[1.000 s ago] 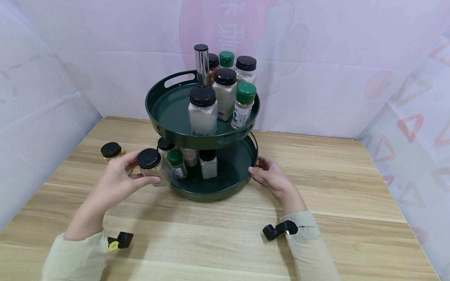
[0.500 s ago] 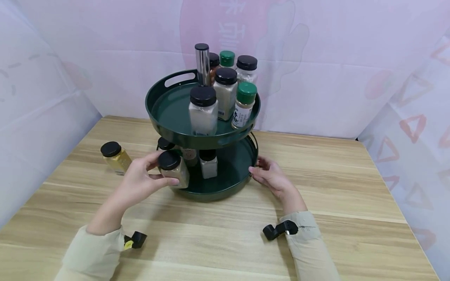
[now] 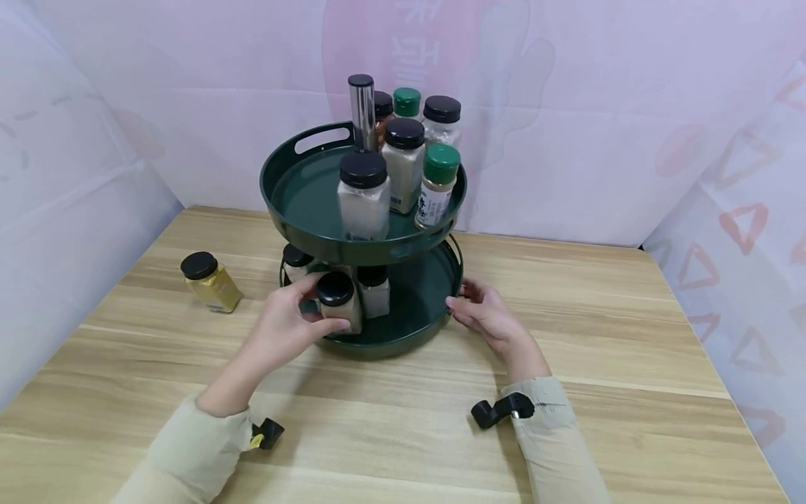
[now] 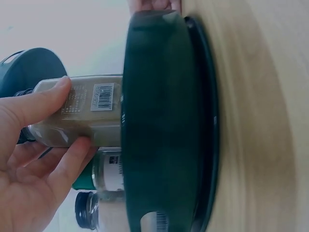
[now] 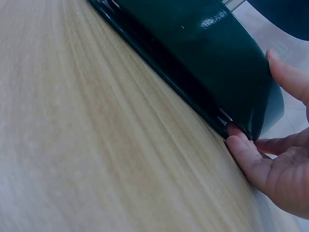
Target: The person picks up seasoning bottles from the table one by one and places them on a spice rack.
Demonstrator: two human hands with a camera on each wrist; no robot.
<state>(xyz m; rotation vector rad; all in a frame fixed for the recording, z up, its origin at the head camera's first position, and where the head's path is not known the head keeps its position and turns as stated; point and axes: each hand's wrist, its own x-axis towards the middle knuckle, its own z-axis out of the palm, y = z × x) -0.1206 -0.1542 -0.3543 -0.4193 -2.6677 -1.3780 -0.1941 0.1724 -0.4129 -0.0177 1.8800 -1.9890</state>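
My left hand (image 3: 283, 322) pinches a square clear spice jar (image 3: 341, 313) with a black lid and brown-beige powder between thumb and fingers. The jar stands over the front left of the lower tray (image 3: 418, 297) of a dark green two-tier rack. In the left wrist view, its base is hidden behind the tray wall (image 4: 161, 111). Beside it are a green-capped jar (image 4: 96, 171) and a black-lidded jar (image 4: 108, 210). My right hand (image 3: 488, 318) grips the lower tray's right edge, thumb on the outer wall and fingers low at its base (image 5: 246, 150).
The upper tray (image 3: 305, 192) holds several jars with black or green lids, around a metal post (image 3: 362, 112). A black-lidded jar of yellow powder (image 3: 214, 285) stands on the wooden table (image 3: 390, 427) at left. A white jar (image 3: 376, 297) stands on the lower tray.
My left hand has carried the black-lidded jar rightward from outside the rack to over the lower tray, in front of the green-capped jar. The right hand stays at the tray's edge.
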